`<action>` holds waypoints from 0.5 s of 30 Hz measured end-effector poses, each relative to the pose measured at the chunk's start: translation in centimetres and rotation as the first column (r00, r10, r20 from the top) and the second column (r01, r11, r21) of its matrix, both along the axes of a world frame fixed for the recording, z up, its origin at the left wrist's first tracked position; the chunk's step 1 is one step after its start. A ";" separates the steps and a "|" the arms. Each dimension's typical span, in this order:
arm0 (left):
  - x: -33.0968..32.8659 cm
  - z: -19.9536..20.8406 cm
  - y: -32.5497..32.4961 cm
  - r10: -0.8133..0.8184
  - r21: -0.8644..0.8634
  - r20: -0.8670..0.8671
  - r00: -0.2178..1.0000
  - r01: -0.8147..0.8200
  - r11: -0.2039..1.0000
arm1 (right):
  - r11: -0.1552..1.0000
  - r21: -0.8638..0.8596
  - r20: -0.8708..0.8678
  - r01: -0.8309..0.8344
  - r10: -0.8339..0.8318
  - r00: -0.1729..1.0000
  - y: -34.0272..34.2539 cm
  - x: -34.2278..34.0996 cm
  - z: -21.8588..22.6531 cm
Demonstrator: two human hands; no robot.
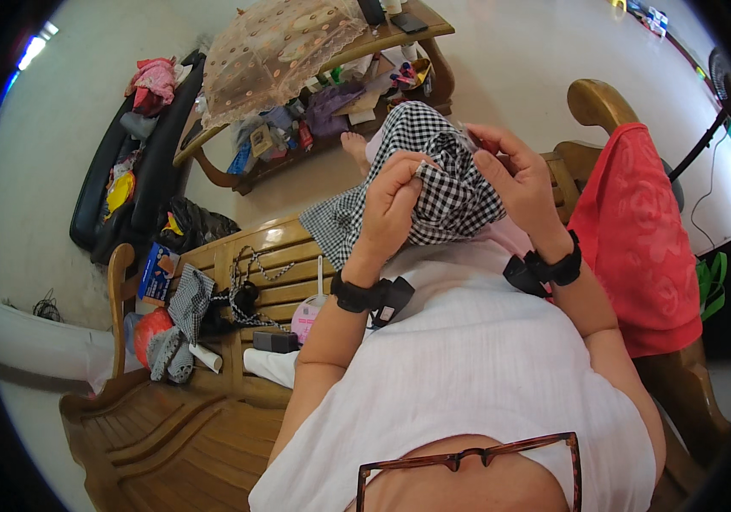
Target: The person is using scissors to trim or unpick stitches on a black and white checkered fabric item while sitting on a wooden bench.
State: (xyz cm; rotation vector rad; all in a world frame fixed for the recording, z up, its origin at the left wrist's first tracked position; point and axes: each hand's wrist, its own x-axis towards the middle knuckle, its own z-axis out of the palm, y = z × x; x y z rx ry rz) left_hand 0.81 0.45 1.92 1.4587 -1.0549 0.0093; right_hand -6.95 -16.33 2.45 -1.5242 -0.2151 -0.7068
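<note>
Left hand pinches checked cloth, bunched between both hands. Right hand at its right edge, can't tell if gripping. Risk: cloth could slip if left pinch slackens.

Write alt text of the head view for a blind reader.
A person on a wooden bench pinches black-and-white checked cloth in the left hand, the right hand close beside it. Red cloth at right; a draped table ahead.
</note>
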 end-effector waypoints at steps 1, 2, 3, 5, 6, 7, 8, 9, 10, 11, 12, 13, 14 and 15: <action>-0.2 0.3 0.2 -0.008 0.011 -0.004 1.000 0.008 1.000 | 0.996 -0.094 -0.020 -0.003 0.001 1.000 -0.1 -0.6 0.3; -0.2 0.2 0.3 -0.007 0.013 -0.004 1.000 0.007 1.000 | 0.996 -0.092 -0.020 -0.003 0.002 1.000 0.1 -0.8 0.3; -0.2 -0.2 0.3 -0.003 -0.006 0.001 1.000 0.003 1.000 | 0.980 -0.199 -0.034 -0.015 0.009 0.999 0.3 -1.1 0.4; -0.2 -0.8 0.2 0.000 -0.024 0.008 1.000 0.001 1.000 | 0.964 -0.263 -0.046 -0.032 0.020 0.999 1.2 -1.3 0.5; -0.3 -1.1 -0.1 0.013 -0.057 -0.005 1.000 -0.014 0.998 | 0.965 -0.262 -0.046 -0.029 0.018 0.999 1.1 -1.4 0.6; -0.3 -1.2 -0.3 0.027 -0.090 -0.018 0.999 -0.028 0.996 | 0.961 -0.274 -0.058 -0.031 0.016 0.998 1.1 -1.4 0.6; -0.2 -1.2 -0.4 0.024 -0.088 -0.018 1.000 -0.026 0.996 | 0.958 -0.286 -0.070 -0.034 0.014 0.997 1.0 -1.4 0.7; -0.2 -1.2 -0.3 0.053 -0.081 0.019 0.998 -0.051 0.995 | 0.958 -0.286 -0.071 -0.035 0.015 0.997 1.0 -1.4 0.6; -0.1 -1.2 -0.3 0.080 -0.074 0.055 0.995 -0.076 0.994 | 0.956 -0.294 -0.068 -0.024 0.004 0.998 0.9 -1.4 0.5; -0.1 -1.2 -0.2 0.081 -0.073 0.054 0.995 -0.077 0.994 | 0.954 -0.301 -0.066 -0.012 -0.008 0.998 0.8 -1.3 0.4; -0.1 -1.0 -0.2 0.080 -0.062 0.083 0.993 -0.075 0.995 | 0.954 -0.301 -0.066 -0.012 -0.008 0.998 0.9 -1.3 0.4; -0.2 -0.8 -0.2 0.079 -0.051 0.112 0.991 -0.074 0.996 | 0.951 -0.308 -0.051 0.004 -0.021 0.998 0.9 -1.3 0.4; -0.3 -0.8 -0.2 0.079 -0.050 0.112 0.991 -0.073 0.996 | 0.949 -0.314 -0.035 0.021 -0.034 0.999 0.9 -1.3 0.4; -0.4 -0.8 -0.1 0.073 -0.042 0.105 0.992 -0.069 0.997 | 0.949 -0.315 -0.035 0.021 -0.034 0.999 0.9 -1.3 0.5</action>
